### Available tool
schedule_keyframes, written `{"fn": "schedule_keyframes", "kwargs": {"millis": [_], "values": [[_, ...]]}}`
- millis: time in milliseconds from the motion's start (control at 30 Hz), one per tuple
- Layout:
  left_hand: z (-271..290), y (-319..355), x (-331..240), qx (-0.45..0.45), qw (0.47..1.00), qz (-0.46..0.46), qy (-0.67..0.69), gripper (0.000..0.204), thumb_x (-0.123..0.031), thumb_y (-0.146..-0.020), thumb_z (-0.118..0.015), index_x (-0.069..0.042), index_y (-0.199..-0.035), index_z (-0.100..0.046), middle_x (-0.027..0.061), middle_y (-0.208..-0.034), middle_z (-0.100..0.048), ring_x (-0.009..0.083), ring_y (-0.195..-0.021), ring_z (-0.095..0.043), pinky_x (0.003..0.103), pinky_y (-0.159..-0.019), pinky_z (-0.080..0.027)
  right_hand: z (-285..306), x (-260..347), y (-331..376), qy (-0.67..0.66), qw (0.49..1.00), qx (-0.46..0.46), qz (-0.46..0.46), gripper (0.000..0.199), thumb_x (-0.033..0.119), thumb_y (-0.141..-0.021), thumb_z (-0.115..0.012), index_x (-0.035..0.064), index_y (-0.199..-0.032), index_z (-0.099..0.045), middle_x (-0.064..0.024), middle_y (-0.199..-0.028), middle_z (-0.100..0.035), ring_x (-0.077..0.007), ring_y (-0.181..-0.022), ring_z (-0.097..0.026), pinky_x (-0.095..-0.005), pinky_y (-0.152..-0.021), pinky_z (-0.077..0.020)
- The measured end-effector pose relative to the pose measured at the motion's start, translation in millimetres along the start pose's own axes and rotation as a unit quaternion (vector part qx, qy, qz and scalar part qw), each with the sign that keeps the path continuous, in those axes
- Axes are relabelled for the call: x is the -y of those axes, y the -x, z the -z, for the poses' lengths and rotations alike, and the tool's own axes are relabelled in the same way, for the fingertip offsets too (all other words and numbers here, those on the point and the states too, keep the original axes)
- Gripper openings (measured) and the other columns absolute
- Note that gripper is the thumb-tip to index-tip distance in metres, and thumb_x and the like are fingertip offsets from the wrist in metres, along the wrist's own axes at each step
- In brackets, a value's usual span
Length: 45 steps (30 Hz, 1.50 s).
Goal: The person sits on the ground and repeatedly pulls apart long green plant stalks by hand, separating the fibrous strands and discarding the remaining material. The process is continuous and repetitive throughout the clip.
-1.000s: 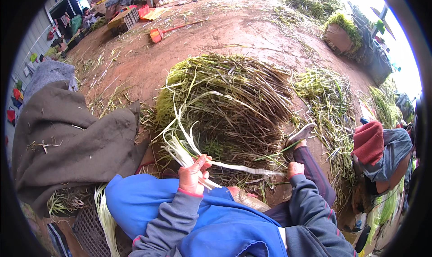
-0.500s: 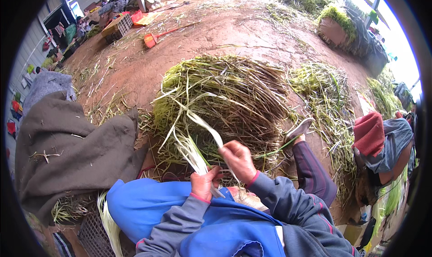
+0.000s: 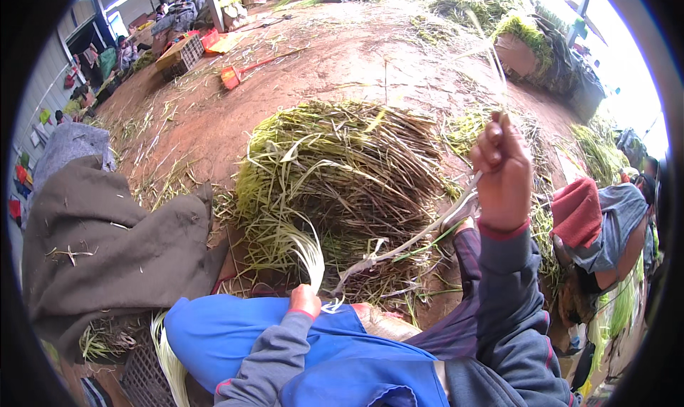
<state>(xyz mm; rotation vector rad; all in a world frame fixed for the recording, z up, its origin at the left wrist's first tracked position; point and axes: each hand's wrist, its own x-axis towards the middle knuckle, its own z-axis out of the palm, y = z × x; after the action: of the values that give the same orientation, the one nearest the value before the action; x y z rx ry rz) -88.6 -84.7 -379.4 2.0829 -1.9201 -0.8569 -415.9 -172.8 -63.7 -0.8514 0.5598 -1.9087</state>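
My left hand point(image 3: 305, 300) is closed around the lower end of a bunch of pale white-green stalks point(image 3: 311, 256), close above the blue cloth point(image 3: 249, 314) over my lap. My right hand point(image 3: 504, 183) is raised out to the right, fingers pinched on a thin pale leaf strip point(image 3: 496, 69), blurred where it sticks up past the fingertips. A long whitish strand point(image 3: 399, 249) stretches from near my right palm down left toward my lap. Beyond both hands lies a big heap of long stalks point(image 3: 385, 147), leafy green-yellow at left and brown at right.
A dark brown cloth point(image 3: 121, 243) covers something at left, above a plastic crate point(image 3: 146, 371). Farther off lie an orange-red shovel point(image 3: 231, 76) and another crate point(image 3: 179, 56). At right, red cloth point(image 3: 577, 211) and blue-grey cloth point(image 3: 616, 225) hang over a support. Loose stalks litter the floor.
My right hand has swung up and to the right, away from the bunch, drawing pale strands with it. My left hand has moved slightly left, still on the bunch.
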Motion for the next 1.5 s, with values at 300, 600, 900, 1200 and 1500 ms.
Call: {"fn": "schedule_keyframes", "kwargs": {"millis": [300, 600, 900, 1200, 1500], "values": [[34, 38, -59, 0.116, 0.863, -0.017, 0.492, 0.036, -0.004, -0.088, -0.061, 0.007, -0.122, -0.058, 0.0138, -0.110, -0.067, 0.0211, -0.091, -0.068, 0.031, -0.077, -0.055, 76, -184, 113, -0.124, 0.870, -0.263, -0.397, 0.012, 0.018, -0.096, -0.049, 0.0075, -0.093, -0.054, 0.0039, -0.066, -0.050, -0.0055, -0.050, -0.037, -0.0220, -0.045, -0.0298], [43, 66, -70, 0.277, 0.799, 0.068, 0.529, 0.023, -0.013, -0.094, -0.059, 0.007, -0.104, -0.064, 0.0090, -0.081, -0.066, 0.0120, -0.060, -0.058, 0.027, -0.062, -0.053, 84, -212, 122, 0.103, 0.905, -0.264, -0.318, 0.030, 0.031, -0.090, -0.067, 0.0079, -0.106, -0.054, -0.0050, -0.078, -0.062, -0.0123, -0.055, -0.057, -0.0248, -0.050, -0.0463], [131, 93, -78, 0.264, 0.813, 0.075, 0.514, 0.019, -0.011, -0.094, -0.058, 0.007, -0.096, -0.062, 0.0119, -0.076, -0.068, 0.0038, -0.044, -0.044, 0.019, -0.042, -0.038, 94, -202, 93, 0.353, 0.886, -0.134, -0.271, 0.017, 0.021, -0.089, -0.062, 0.0043, -0.087, -0.062, -0.0013, -0.068, -0.061, -0.0064, -0.053, -0.055, -0.0204, -0.047, -0.0439], [201, 123, -62, 0.248, 0.777, 0.090, 0.572, 0.018, -0.006, -0.092, -0.057, 0.012, -0.092, -0.058, 0.0205, -0.070, -0.065, 0.0079, -0.037, -0.040, 0.023, -0.038, -0.034, 102, -173, 65, -0.085, 0.899, -0.176, -0.393, 0.007, 0.017, -0.086, -0.063, 0.0103, -0.085, -0.060, 0.0002, -0.073, -0.060, -0.0141, -0.066, -0.061, -0.0278, -0.060, -0.0507], [268, 129, 10, 0.189, 0.497, -0.156, 0.832, 0.032, -0.024, -0.104, -0.036, 0.004, -0.107, -0.051, 0.0042, -0.064, -0.051, 0.0094, -0.035, -0.031, 0.027, -0.034, -0.030, 146, -131, 52, 0.702, 0.682, 0.101, -0.177, 0.027, 0.031, -0.084, -0.065, 0.0038, -0.083, -0.063, -0.0193, -0.080, -0.065, -0.0362, -0.076, -0.064, -0.0444, -0.067, -0.0496]]}}
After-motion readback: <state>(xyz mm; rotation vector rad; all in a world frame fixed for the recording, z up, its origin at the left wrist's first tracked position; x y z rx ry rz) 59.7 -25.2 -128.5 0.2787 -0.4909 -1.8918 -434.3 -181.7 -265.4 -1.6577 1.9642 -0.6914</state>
